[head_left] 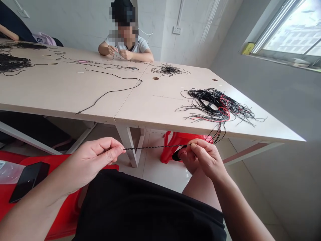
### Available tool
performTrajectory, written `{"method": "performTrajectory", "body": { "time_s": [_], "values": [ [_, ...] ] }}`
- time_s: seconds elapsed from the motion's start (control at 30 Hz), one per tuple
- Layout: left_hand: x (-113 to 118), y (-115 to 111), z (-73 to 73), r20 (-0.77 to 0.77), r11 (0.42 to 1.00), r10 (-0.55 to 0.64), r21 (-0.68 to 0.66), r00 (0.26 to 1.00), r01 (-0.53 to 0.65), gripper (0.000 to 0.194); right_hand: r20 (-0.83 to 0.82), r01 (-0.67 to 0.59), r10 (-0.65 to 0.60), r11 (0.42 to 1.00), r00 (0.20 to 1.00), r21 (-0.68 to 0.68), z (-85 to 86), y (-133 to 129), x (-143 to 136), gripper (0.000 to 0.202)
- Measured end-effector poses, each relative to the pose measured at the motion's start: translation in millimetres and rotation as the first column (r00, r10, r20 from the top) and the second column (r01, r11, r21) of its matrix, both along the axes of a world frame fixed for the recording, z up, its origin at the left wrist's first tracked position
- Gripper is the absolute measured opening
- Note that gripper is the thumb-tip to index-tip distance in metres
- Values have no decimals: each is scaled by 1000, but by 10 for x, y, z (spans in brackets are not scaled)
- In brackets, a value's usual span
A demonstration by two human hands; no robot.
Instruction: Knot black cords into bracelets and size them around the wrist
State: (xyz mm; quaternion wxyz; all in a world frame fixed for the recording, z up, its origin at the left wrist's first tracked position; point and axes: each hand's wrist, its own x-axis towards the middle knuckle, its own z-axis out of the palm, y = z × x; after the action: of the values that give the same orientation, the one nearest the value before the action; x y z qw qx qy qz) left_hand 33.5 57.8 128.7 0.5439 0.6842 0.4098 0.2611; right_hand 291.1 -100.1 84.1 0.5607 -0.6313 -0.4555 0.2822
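Observation:
A thin black braided cord [157, 146] is stretched nearly level between my two hands, above my lap. My left hand [104, 155] pinches its left end between thumb and fingers; a small knot shows just beyond the fingertips. At the other end my right hand [207, 155] grips the cord, also in a pinch. Several loose black strands [220, 132] run up beside the right hand towards the table edge. Up on the tabletop, closest to that hand, lies a bundle of black cords [210, 100] with a few red ones among them.
On the pale table [160, 107] lie a single black cord [110, 91], a tangled heap [168, 69] and another cord pile [13, 62]. Across it a person [127, 50] handles cord. A red stool [167, 147] stands underneath; a phone [30, 180] rests on a red seat at left.

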Motion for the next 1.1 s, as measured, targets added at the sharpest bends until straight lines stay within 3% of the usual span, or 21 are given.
{"method": "performTrajectory", "body": {
  "time_s": [0.13,0.23,0.3,0.37,0.43,0.53,0.73,0.87,1.0,1.1],
  "values": [
    [-2,-3,32,-121,992,-116,35,986,121,27,-105,-6,3,1000,995,-31,-13,-13,-6,31],
    [-40,35,36,-193,982,-185,12,964,191,32,-282,20,-9,999,959,37,-32,-1,28,35],
    [-76,71,26,-134,973,-228,-76,964,219,37,-441,22,25,995,897,100,-47,11,64,36],
    [-110,97,15,34,953,-211,-213,977,214,41,-566,24,65,988,822,150,-62,16,97,34],
    [-135,107,14,229,903,-141,-368,963,220,43,-647,30,103,981,755,191,-83,15,120,33],
    [-157,101,43,431,823,60,-532,900,199,43,-739,52,155,967,656,249,-128,3,142,33],
    [-193,75,151,509,769,418,-639,753,5,50,-893,179,192,942,408,285,-192,-45,189,36],
    [-172,37,176,592,765,526,-643,610,-36,50,-950,263,185,932,251,251,-199,-50,177,34],
    [-107,-32,200,697,743,600,-668,393,50,43,-971,254,199,940,129,227,-199,-36,118,31],
    [-71,-66,222,717,733,608,-672,340,106,37,-968,275,240,928,67,249,-199,-68,103,29]
  ]
}}
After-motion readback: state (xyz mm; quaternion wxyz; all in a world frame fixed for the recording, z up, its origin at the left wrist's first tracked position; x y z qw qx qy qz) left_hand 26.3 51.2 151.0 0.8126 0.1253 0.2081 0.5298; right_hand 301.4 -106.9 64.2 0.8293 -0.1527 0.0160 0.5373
